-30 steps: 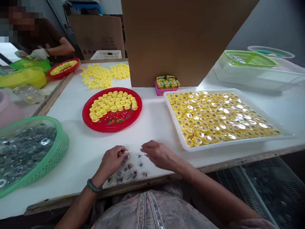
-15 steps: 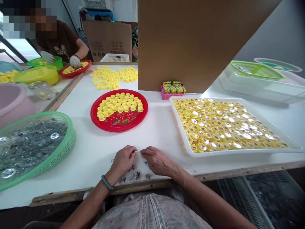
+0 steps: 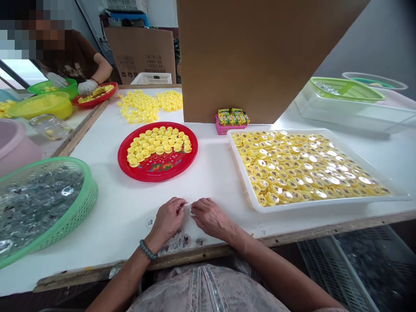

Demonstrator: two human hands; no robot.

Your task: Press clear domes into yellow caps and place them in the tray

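Note:
My left hand (image 3: 169, 218), with a beaded bracelet at the wrist, is closed in a pinch low over the white table; what lies between its fingertips is hidden. Just beside it, my right hand (image 3: 212, 218) has its fingers pressed together on the edge of a clear plastic disc (image 3: 191, 212). Several more clear discs (image 3: 184, 241) with small dark prints lie between the wrists near the table edge. One single disc (image 3: 150, 222) rests left of my left hand. Beyond the hands is a red tray (image 3: 156, 173) with rows of small yellow cup-shaped pieces (image 3: 159, 141).
At right stands a white tray (image 3: 242, 184) of yellow pieces with shiny clear tops. A green basket (image 3: 89, 190) of clear discs is at left. Behind are a pink basket (image 3: 231, 128) of small boxes, a cardboard sheet (image 3: 247, 60), loose yellow pieces (image 3: 139, 106) and a gloved co-worker (image 3: 78, 60).
My hands came together over the discs, the right one moving in and closing its fingers. A single disc now lies left of my left hand. The co-worker's gloved hand reached into another red tray.

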